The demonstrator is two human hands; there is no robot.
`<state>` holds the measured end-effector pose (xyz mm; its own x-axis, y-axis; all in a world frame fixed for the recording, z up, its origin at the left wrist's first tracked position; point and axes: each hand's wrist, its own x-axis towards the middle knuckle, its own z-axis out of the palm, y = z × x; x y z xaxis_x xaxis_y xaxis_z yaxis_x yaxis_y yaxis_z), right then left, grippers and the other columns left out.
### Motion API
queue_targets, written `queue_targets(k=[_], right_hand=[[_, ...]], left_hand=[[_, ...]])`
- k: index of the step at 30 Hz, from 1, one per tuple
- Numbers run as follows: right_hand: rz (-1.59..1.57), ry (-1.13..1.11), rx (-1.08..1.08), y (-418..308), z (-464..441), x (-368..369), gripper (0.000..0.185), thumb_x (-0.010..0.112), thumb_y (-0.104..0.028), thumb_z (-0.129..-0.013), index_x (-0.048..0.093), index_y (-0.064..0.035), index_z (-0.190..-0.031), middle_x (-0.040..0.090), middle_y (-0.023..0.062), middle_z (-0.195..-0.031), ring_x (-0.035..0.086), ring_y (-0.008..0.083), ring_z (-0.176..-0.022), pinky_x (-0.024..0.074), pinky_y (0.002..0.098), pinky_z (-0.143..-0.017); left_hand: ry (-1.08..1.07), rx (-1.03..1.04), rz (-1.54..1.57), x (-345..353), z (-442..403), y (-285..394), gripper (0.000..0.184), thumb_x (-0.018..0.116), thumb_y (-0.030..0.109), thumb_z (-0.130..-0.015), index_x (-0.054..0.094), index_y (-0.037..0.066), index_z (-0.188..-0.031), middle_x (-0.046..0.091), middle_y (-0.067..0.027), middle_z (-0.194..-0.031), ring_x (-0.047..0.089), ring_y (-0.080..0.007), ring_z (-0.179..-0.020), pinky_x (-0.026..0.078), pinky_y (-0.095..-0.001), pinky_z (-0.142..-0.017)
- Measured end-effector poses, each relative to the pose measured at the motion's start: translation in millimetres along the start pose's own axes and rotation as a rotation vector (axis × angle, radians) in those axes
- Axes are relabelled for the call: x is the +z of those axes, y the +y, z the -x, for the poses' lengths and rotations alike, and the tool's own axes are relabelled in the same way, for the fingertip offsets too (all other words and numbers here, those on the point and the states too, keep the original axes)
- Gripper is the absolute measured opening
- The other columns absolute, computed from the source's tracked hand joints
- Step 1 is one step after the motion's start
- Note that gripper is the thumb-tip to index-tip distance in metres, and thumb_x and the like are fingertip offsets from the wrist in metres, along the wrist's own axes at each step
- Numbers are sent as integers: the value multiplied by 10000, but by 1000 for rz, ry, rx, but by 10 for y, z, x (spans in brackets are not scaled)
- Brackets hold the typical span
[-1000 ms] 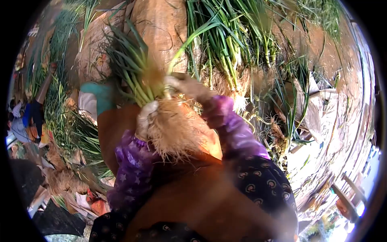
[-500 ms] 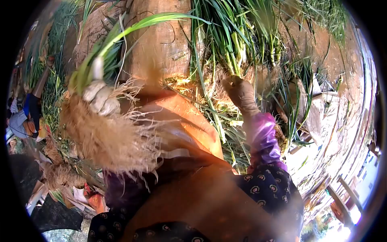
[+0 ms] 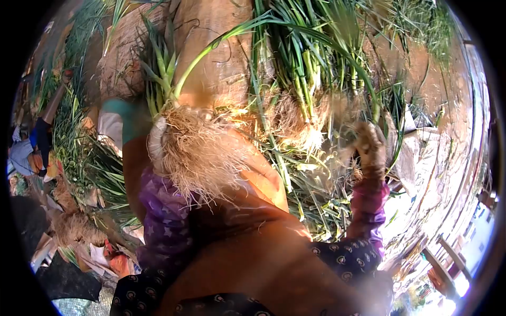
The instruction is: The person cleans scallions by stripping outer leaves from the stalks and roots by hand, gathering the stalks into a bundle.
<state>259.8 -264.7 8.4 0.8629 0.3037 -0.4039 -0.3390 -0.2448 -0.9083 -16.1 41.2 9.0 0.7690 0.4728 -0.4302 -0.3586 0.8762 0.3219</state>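
My left hand (image 3: 157,141) is closed around a bunch of rooted green onions (image 3: 169,87). Their thick mat of pale brown roots (image 3: 208,150) spreads over my lap and hides part of the hand. On the right, my right hand (image 3: 371,145) has its fingers curled at the base of a single green onion stalk (image 3: 376,108), whose long leaf arches up and to the left. Between the hands, a pile of green onions (image 3: 308,79) lies with roots toward me.
An orange apron (image 3: 258,174) covers my lap. Cut leaves (image 3: 316,205) litter the ground. A brown log-like surface (image 3: 211,47) lies ahead. Root heaps (image 3: 79,229) and dark cloth (image 3: 68,279) are at left. Another person's arm (image 3: 52,102) shows at far left.
My left hand has lowered and moved right with its bunch, bringing the roots over my lap. My right hand has left the pile and moved right, now with a stalk at its fingers.
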Motion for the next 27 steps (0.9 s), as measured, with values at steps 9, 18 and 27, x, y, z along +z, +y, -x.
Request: queue_targets(k=[9,18,27], right_hand=[[-186,-409,254,409,144,724,110,592,-140,-783,604,-52,-848,632,55,-795,497,72,-562,397,168,-483],[337,-652,-220,712,-103,1691,378,639,-268,-719,558,-48,-1016,592,103,-893,557,212,-757,478,350,-696],[-101,-584,231,610,-124,2038,294,490,-175,-851,481,27,-1064,596,86,-904,559,136,-734,456,205,-530]], left_hand=[[17,-239,-266,212,89,-298,345,524,150,-769,472,-10,-1071,564,-126,-921,567,-211,-823,494,-336,-714],[15,-361,-619,42,24,-622,372,567,142,-705,552,-4,-1046,554,10,-729,454,-36,-552,362,-142,-456],[-55,-388,-597,-202,-84,-589,264,574,107,-743,557,-25,-970,545,6,-762,463,-49,-593,397,-164,-530]])
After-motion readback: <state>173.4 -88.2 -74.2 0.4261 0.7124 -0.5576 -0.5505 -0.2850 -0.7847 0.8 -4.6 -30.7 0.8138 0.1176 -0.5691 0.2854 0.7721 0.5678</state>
